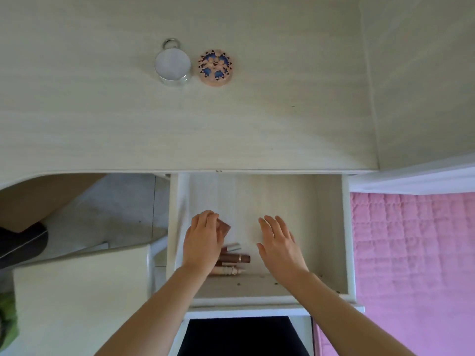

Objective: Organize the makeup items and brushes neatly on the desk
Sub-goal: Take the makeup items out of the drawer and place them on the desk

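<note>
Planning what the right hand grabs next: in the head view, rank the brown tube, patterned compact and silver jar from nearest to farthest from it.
From the right hand:
1. Brown tube, in the drawer, to its left.
2. Patterned compact, up on the desk.
3. Silver jar, left of the compact.

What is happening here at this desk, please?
A person reaches both hands into the open drawer. The left hand grips a small brown case; the right hand hovers open beside it. Several makeup tubes lie in the drawer. On the desk stand a round silver tin and a patterned pink compact.
</note>
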`<action>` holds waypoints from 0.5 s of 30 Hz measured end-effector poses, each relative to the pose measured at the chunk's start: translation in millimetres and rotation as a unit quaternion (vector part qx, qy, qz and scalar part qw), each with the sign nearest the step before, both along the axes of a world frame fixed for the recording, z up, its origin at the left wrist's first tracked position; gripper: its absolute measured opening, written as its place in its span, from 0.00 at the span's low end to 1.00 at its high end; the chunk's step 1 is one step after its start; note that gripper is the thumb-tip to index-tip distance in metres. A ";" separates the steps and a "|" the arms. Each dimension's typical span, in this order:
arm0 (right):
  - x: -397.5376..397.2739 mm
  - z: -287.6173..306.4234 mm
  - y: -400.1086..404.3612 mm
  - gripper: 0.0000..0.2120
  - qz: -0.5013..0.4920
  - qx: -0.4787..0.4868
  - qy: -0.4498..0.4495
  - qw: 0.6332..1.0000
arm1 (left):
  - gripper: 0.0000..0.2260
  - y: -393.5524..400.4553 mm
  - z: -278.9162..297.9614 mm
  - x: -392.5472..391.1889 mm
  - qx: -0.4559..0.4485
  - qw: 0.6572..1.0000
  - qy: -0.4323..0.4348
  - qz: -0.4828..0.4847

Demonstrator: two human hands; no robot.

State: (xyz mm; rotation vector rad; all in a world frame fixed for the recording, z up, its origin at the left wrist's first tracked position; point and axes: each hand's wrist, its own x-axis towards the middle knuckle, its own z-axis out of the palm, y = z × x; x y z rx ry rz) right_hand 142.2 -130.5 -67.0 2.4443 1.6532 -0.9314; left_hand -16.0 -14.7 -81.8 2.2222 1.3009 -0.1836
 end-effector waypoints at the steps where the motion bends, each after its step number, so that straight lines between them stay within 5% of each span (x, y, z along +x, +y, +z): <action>1: 1.2 -5.6 -3.4 0.29 -0.023 -0.026 0.007 0.999 | 0.17 -0.6 -6.2 2.5 -0.014 1.000 0.020 0.010; 8: 4.5 -32.3 -7.5 0.32 -0.240 -0.130 0.065 0.960 | 0.21 -3.4 -40.9 16.3 -0.068 0.987 0.129 0.071; 15: -10.4 -62.1 0.5 0.37 -0.144 -0.171 -0.022 0.974 | 0.29 -10.3 -61.9 27.7 -0.039 0.980 0.172 0.087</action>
